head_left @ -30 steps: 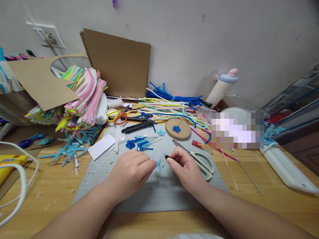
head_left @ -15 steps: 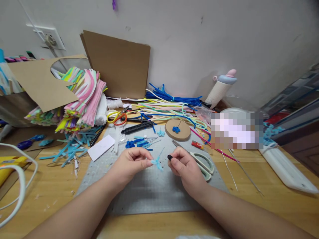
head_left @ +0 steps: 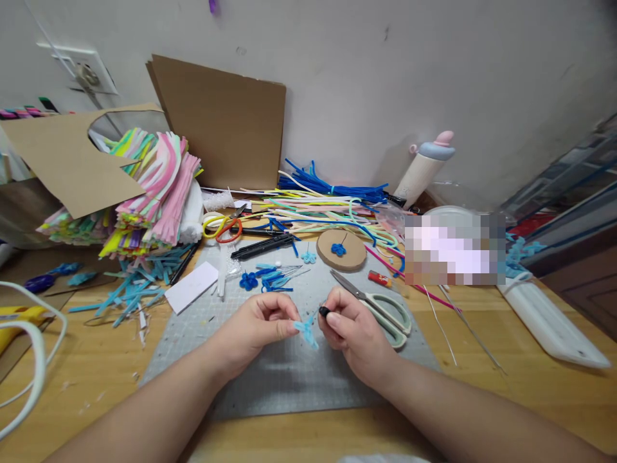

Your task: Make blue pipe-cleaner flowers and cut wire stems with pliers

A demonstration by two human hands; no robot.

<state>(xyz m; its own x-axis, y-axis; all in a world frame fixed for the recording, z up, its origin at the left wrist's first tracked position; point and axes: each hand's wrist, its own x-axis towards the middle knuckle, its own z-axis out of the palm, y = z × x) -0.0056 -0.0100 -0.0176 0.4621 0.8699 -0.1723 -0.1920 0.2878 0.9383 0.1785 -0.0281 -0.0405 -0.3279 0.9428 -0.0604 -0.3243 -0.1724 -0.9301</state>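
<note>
A light-blue pipe-cleaner flower (head_left: 307, 334) is pinched between the thumb and fingers of my left hand (head_left: 264, 326). My right hand (head_left: 349, 325), just beside it, is closed on a small black piece (head_left: 324, 311) whose kind I cannot make out. The flower's thin stem reaches toward the right fingers; whether they touch it is unclear. Both hands are held over the grey cutting mat (head_left: 289, 392). Large scissors (head_left: 380, 312) with pale green handles lie by my right hand. Beyond my hands are a dark-blue flower (head_left: 249, 280) and several blue pieces on wires (head_left: 279, 278).
A round cardboard disc (head_left: 354, 254) bears a blue flower (head_left: 338, 249). Behind lie loose pipe cleaners (head_left: 318, 215) and orange-yellow scissors (head_left: 224, 228). Bundled pipe cleaners (head_left: 164, 186) stand left, a white bottle (head_left: 424, 167) at the back right. Metal rods (head_left: 475, 331) lie right.
The flower and the black piece have come closer together. The flower's stem has tilted toward my right hand. The whole view has shifted slightly.
</note>
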